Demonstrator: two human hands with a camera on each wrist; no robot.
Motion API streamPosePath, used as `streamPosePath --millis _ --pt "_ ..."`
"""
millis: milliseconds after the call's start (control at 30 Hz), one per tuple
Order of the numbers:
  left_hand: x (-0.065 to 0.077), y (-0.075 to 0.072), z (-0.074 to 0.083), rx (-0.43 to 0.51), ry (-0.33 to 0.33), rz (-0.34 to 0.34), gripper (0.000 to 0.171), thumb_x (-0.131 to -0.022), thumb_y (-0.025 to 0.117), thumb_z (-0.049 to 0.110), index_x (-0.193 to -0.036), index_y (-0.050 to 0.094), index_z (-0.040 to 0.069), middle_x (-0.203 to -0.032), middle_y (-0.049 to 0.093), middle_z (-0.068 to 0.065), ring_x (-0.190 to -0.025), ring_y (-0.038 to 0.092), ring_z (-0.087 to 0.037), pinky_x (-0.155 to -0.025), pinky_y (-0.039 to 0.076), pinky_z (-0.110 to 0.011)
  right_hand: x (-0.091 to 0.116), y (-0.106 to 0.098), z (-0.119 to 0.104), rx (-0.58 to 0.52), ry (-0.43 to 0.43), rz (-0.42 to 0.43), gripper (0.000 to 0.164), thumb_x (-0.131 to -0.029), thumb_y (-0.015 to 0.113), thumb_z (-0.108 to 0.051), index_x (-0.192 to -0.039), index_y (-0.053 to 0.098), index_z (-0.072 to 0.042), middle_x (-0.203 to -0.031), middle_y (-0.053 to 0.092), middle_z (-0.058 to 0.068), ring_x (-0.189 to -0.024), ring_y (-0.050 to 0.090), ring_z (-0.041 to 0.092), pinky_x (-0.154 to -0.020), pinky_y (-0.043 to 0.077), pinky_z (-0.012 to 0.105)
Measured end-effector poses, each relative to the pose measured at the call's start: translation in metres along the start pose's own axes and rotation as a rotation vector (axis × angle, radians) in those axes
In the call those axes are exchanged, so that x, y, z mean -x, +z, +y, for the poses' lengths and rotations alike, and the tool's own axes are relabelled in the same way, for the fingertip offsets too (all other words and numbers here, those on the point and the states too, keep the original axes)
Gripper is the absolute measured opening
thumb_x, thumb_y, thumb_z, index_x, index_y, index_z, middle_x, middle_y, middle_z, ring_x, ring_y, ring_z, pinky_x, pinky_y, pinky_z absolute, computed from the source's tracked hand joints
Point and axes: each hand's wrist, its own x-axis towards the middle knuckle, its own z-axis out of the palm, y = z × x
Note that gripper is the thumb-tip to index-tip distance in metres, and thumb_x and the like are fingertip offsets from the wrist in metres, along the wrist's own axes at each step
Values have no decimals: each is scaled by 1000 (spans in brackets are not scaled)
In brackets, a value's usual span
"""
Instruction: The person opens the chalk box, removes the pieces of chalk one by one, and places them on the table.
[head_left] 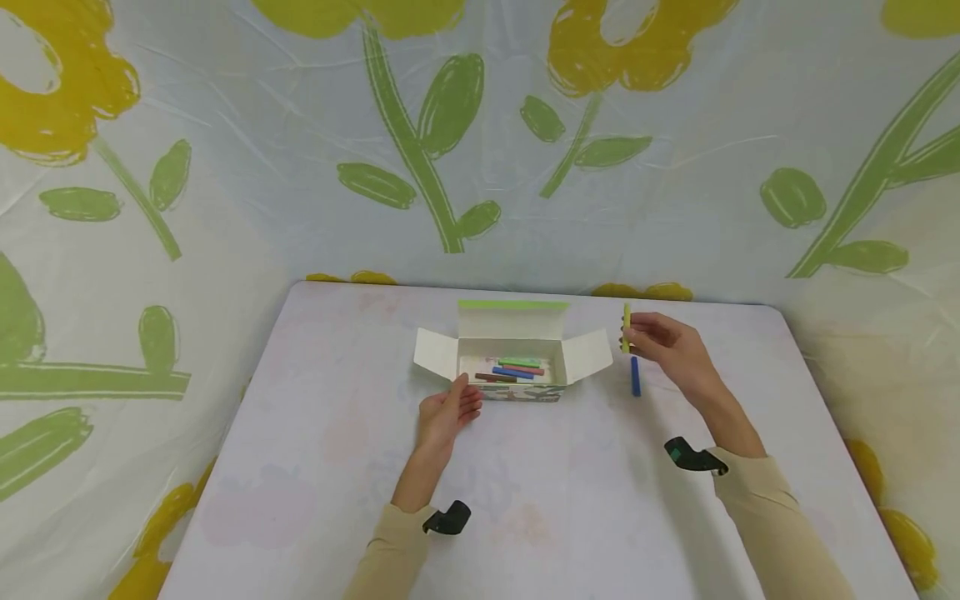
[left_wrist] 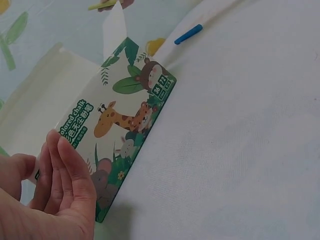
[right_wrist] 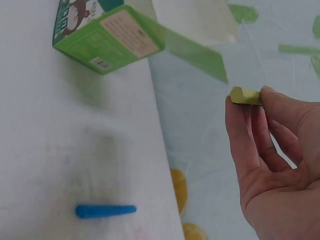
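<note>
An open chalk box (head_left: 525, 392) stands on the table with its lid and side flaps spread. Inside lie several chalk sticks, among them a green one (head_left: 519, 362), a blue one (head_left: 513, 372) and a brown one (head_left: 496, 378). My left hand (head_left: 444, 417) holds the box's front left corner, thumb at the rim and fingers along the printed front (left_wrist: 122, 125). To the right of the box, my right hand (head_left: 671, 350) pinches a yellow chalk stick (head_left: 627, 327) upright between thumb and fingertips, raised above the table. Below it a blue chalk stick (head_left: 635, 377) lies on the table.
The white table (head_left: 525, 500) reaches to a flower-printed cloth (head_left: 510, 217) at the back and sides. The box's right flap (head_left: 588, 356) sticks out toward my right hand, and its lid (head_left: 513, 322) stands up at the back.
</note>
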Motion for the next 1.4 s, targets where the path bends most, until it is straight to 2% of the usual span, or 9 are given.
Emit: streamPosePath --millis 333,633,800,867,967,1067,1200,1400 --pt "-2 -2 -3 6 4 -13 42 -102 67 27 -106 69 -15 -82 73 -7 -70 69 -10 -69 59 -22 16 -17 41 -2 126 42 57 -104 63 -30 -145 48 6 -117 64 2 -99 66 -1 -88 55 15" --pt "-2 -1 -4 -4 9 -12 44 -102 67 28 -108 69 -16 -84 74 -8 -71 69 -11 -72 60 -24 30 -24 77 13 219 89 59 -103 66 -31 -144 48 7 -105 65 -8 -91 66 -2 -83 55 14" --pt "0 0 -5 2 11 -7 44 -101 69 29 -106 69 -15 -83 73 -8 -71 69 -11 -70 60 -24 32 -23 93 87 257 115 56 -103 65 -32 -141 52 7 -101 65 -11 -88 61 -3 -78 55 12" --pt "1 1 -5 0 9 -6 44 -101 69 29 -106 69 -14 -83 73 -7 -71 69 -11 -70 60 -24 32 -21 96 130 270 130 53 -104 64 -31 -139 54 7 -105 67 -4 -86 59 -3 -76 54 12" --pt "1 0 -6 -8 6 -5 45 -101 69 32 -105 70 -13 -84 74 -7 -71 69 -11 -69 58 -23 29 -17 96 219 269 156 47 -104 64 -28 -135 58 7 -112 68 12 -84 59 0 -72 54 12" --pt "0 -1 -7 -13 4 -5 46 -100 69 33 -107 70 -13 -84 74 -6 -71 68 -10 -67 57 -22 25 -11 91 335 257 174 41 -103 66 -23 -129 61 8 -113 67 23 -86 62 12 -66 52 11" --pt "0 -1 -7 -13 5 -7 46 -101 69 33 -108 69 -13 -84 74 -6 -71 68 -10 -67 56 -21 21 -4 84 424 258 181 35 -101 68 -15 -124 63 10 -108 67 25 -89 63 27 -62 49 13" --pt "2 -1 -6 -15 3 -1 45 -101 69 31 -106 70 -13 -84 74 -6 -71 68 -11 -67 57 -22 19 -2 77 421 278 153 37 -103 62 -17 -126 60 12 -111 65 28 -94 65 33 -65 53 18"
